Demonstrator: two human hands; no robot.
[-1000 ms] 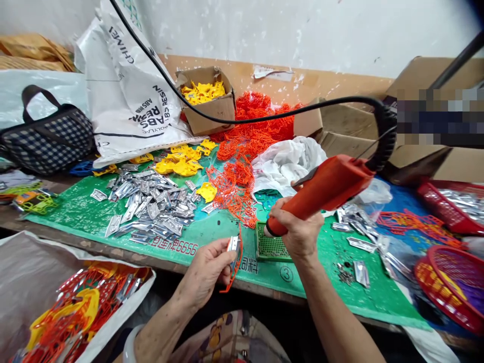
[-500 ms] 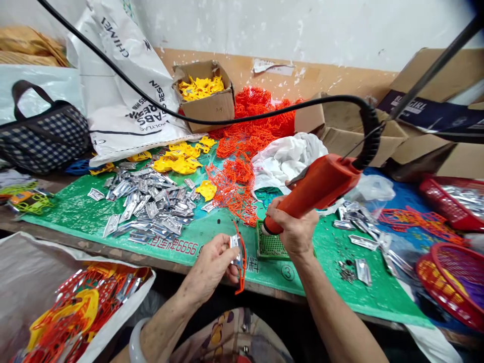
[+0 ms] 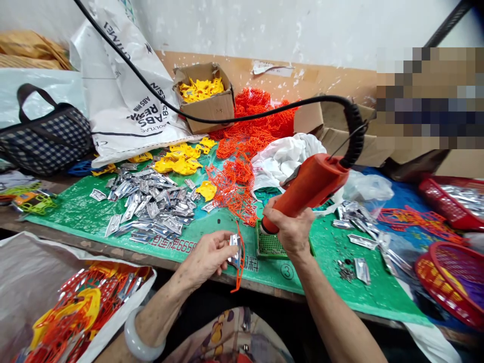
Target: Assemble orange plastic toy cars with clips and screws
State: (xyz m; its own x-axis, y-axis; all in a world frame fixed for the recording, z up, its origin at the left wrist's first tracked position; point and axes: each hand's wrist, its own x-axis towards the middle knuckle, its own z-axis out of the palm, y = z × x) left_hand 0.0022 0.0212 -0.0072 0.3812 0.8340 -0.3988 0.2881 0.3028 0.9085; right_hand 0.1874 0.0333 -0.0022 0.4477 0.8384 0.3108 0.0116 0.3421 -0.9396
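Note:
My left hand [image 3: 212,253] pinches a shiny silver plate [image 3: 235,248] together with a thin orange plastic frame [image 3: 242,262] at the table's front edge. Wrapped in my right hand [image 3: 293,229] is a red corded electric screwdriver [image 3: 308,186], tilted with its tip down and to the left. That tip sits over a green mesh basket [image 3: 273,247], whose contents are mostly hidden. Left of the hands lies a heap of silver plates [image 3: 151,201]. Behind them spreads a tangle of orange frames [image 3: 238,174], with yellow plastic parts [image 3: 179,159] beside it.
The screwdriver's black cable [image 3: 227,120] arcs across the view. A cardboard box [image 3: 212,108] of yellow parts stands at the back. At left front is an open white sack [image 3: 145,282] of mixed parts. Red baskets [image 3: 427,282] and small screws [image 3: 346,272] are at right.
The screwdriver and my right hand have shifted slightly left. My left hand has tilted the plate and orange frame a little, still holding both.

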